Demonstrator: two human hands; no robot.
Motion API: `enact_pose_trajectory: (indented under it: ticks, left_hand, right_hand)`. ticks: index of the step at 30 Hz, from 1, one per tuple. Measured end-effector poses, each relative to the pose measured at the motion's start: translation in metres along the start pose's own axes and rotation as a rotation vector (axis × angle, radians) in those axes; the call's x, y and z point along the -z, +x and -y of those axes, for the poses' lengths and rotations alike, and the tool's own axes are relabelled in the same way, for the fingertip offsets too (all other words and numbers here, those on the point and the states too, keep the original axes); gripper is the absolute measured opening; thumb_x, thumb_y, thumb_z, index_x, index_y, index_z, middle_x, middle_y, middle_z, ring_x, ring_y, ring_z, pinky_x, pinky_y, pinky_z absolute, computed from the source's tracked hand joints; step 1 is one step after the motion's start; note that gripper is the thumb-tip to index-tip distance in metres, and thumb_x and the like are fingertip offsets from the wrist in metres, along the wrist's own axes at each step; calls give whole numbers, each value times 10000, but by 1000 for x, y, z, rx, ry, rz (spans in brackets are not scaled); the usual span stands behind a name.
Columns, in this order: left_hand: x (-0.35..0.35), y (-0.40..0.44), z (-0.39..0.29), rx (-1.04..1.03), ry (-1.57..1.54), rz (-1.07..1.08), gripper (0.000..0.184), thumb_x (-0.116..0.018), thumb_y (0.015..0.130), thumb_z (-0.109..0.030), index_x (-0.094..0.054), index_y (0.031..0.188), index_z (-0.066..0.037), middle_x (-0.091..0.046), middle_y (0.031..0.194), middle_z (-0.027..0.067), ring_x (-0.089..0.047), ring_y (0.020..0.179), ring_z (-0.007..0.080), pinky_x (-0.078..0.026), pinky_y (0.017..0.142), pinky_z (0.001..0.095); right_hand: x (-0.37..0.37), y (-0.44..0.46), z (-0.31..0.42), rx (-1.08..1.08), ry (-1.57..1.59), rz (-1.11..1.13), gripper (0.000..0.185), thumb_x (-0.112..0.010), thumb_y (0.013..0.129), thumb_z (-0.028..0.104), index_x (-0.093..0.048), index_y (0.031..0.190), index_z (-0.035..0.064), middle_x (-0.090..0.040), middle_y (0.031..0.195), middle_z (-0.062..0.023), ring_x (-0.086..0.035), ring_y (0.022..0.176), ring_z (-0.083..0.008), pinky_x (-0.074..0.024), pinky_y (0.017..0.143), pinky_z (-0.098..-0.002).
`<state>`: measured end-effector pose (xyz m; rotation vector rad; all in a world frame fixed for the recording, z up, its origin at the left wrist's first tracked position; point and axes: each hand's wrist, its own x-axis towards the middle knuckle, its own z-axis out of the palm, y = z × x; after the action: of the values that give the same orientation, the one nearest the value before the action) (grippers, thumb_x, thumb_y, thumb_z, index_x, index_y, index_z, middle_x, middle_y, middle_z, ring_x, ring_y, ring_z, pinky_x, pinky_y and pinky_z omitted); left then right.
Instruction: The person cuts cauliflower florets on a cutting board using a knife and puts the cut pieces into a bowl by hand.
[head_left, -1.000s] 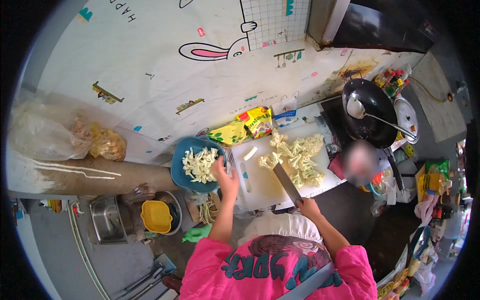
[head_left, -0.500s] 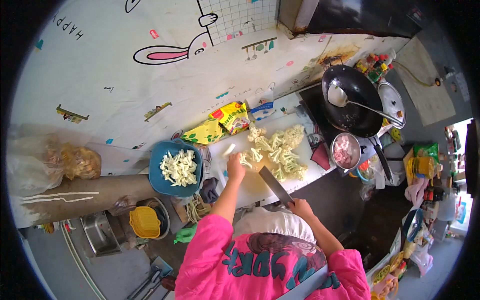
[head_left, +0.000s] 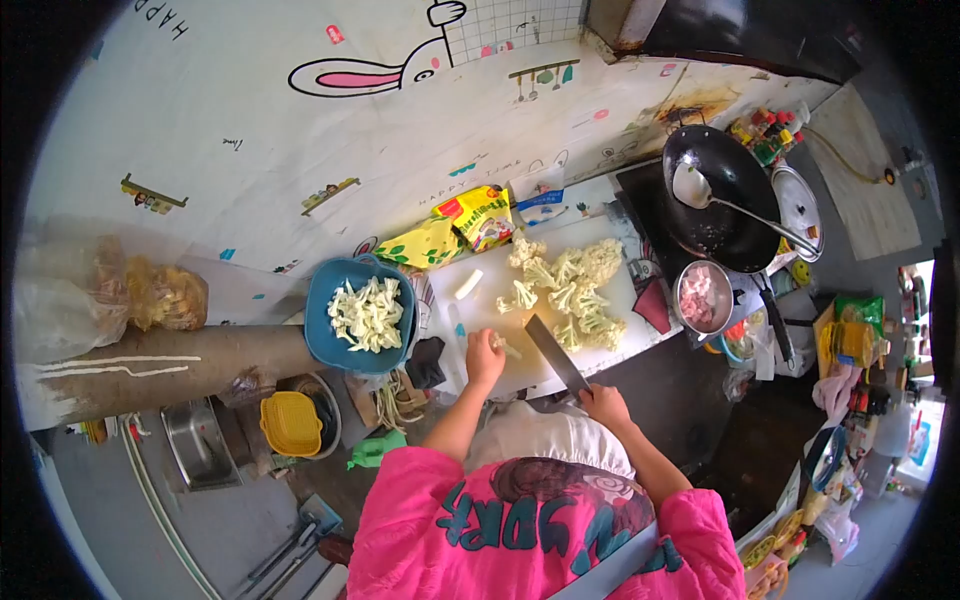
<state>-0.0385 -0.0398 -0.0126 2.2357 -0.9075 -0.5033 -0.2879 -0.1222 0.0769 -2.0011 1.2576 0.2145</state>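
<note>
My left hand [head_left: 484,360] is closed on a small cauliflower floret [head_left: 507,347] over the near left part of the white cutting board [head_left: 481,311]. In my right hand [head_left: 606,406] is the handle of a kitchen knife [head_left: 556,355], its broad blade slanting up and left across the board's near side. Just beyond the blade lies a heap of cauliflower pieces [head_left: 574,290]. One loose floret [head_left: 517,297] sits at the heap's left, and a pale cut stem piece [head_left: 468,284] lies farther left. Cut florets [head_left: 366,314] fill the middle of a blue basin [head_left: 318,341] left of the board.
Right of the board stand a metal bowl of raw meat [head_left: 703,297] and a black wok [head_left: 735,238] with a spatula [head_left: 740,207] in it. Yellow food bags [head_left: 475,217] lean along the wall behind. A yellow basket [head_left: 291,424] is at lower left.
My left hand has drawn back toward me with a floret, away from the loose piece at the heap's left. The knife stays in my right hand. The view has shifted slightly.
</note>
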Motion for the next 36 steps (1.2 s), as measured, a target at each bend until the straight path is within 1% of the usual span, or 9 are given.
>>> enact_pose_trajectory:
  ticks: [2,5,8,11,14,17,23,26,36]
  left_hand:
    - [1,0,-1,26,-30,-8,394,-652,629,-41,-497,991,-39,-491,940,172,-493,891,357,-425,778,402]
    - [0,2,3,-130,-5,-37,422,-669,626,-57,-498,1011,-45,-485,964,178,-494,902,359,-433,779,394]
    - [-4,1,7,-118,-62,-47,460,-681,616,-65,-494,1036,-43,-481,983,170,-499,902,352,-434,783,388]
    - [-4,3,8,19,-26,63,449,-683,607,-60,-513,1021,-31,-488,981,168,-505,895,343,-430,797,387]
    - [6,8,-5,-15,31,105,410,-686,603,-56,-540,986,-34,-491,966,162,-513,882,335,-439,783,383]
    - [1,11,0,-29,57,99,384,-697,603,-65,-560,961,-39,-499,942,159,-517,873,332,-442,776,381]
    - [-4,11,-9,48,14,67,350,-704,619,-92,-571,939,-39,-512,941,158,-522,864,332,-448,770,378]
    - [-3,14,-14,96,32,97,346,-691,628,-75,-564,948,-40,-500,950,173,-526,870,361,-451,767,400]
    - [-2,21,-19,120,77,154,336,-695,632,-91,-524,914,-27,-494,938,178,-528,855,365,-454,747,407]
  right_hand:
    - [3,-1,3,14,-2,-5,316,-540,809,316,-618,776,12,-593,713,-246,-585,705,-409,-471,659,-475]
    - [7,-6,7,41,-17,21,265,-534,812,290,-637,865,51,-586,717,-253,-580,692,-416,-473,650,-493]
    - [8,-7,10,76,-32,33,262,-535,812,297,-631,896,67,-588,704,-242,-580,678,-412,-475,640,-490]
    - [16,-10,18,95,-63,49,259,-534,814,304,-630,923,90,-592,690,-227,-584,664,-403,-480,632,-484]
    - [18,-12,23,86,-45,16,299,-543,808,301,-589,717,20,-580,668,-222,-567,664,-404,-453,621,-480]
    - [15,-11,18,82,-35,13,295,-542,806,299,-589,718,21,-580,671,-223,-567,666,-404,-453,626,-481]
    - [17,-9,17,76,-24,54,283,-531,808,300,-620,765,34,-588,707,-227,-572,689,-403,-459,653,-476]
    - [19,-7,20,59,-45,100,293,-522,810,307,-629,791,34,-594,730,-227,-575,703,-402,-463,668,-473]
    - [16,4,24,-76,-87,253,311,-509,825,319,-623,851,31,-611,837,-229,-586,820,-394,-464,744,-469]
